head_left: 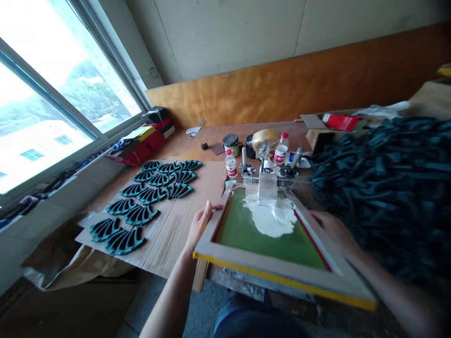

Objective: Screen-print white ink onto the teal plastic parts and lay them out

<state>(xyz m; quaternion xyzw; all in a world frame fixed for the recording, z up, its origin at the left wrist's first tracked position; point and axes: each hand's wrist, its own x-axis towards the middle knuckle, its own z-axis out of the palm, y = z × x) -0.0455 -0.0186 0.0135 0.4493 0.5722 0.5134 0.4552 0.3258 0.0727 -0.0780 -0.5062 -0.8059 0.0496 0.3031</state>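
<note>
A silk-screen frame [271,257] with green mesh [239,225] is in front of me, its near end tilted up. White ink [271,223] lies on the mesh under a pale squeegee block [268,188]. My left hand [200,223] is at the frame's left side, fingers closed, with a dark tip [217,207] showing at them. My right hand [331,227] is at the right side, its fingers bent in and partly hidden and blurred by the frame. What either hand holds is not clear.
Fan-like groups of dark green strips [143,213] lie on cardboard [176,225] at left. A large heap of dark strips [384,178] fills the right. Behind the frame stand red-capped bottles [230,164], an ink tin [231,144], a tape roll [266,137] and clamps [250,172].
</note>
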